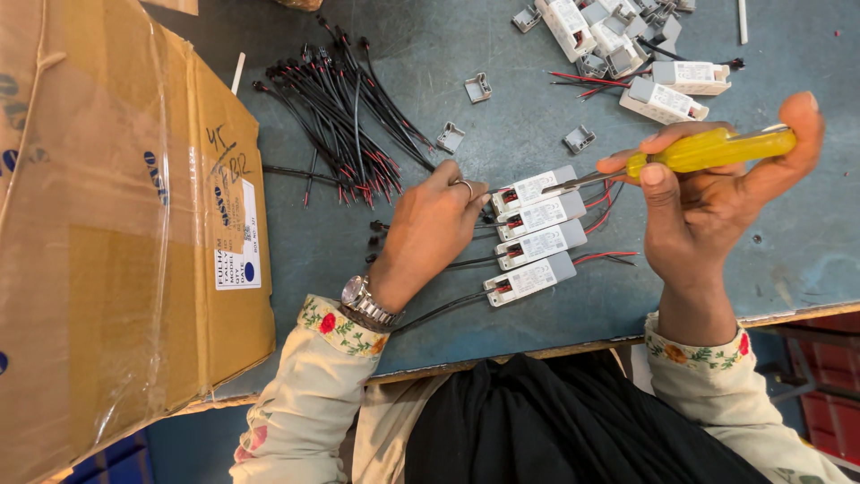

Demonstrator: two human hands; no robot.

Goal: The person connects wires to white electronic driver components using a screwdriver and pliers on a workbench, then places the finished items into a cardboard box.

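Note:
Several small white and grey driver boxes (540,230) lie in a row mid-table, with red and black wires coming out of their ends. My left hand (432,226), with a ring and a wristwatch, rests on the black wires at the left end of the row, fingers closed down on them. My right hand (708,193) grips a yellow-handled screwdriver (708,150). Its metal tip points left and touches the topmost box of the row.
A large cardboard box (107,224) wrapped in tape fills the left side. A bundle of black wires with red ends (345,112) lies behind my left hand. More driver boxes (667,90) and loose grey caps (478,87) are scattered at the back right. The table edge runs close to my body.

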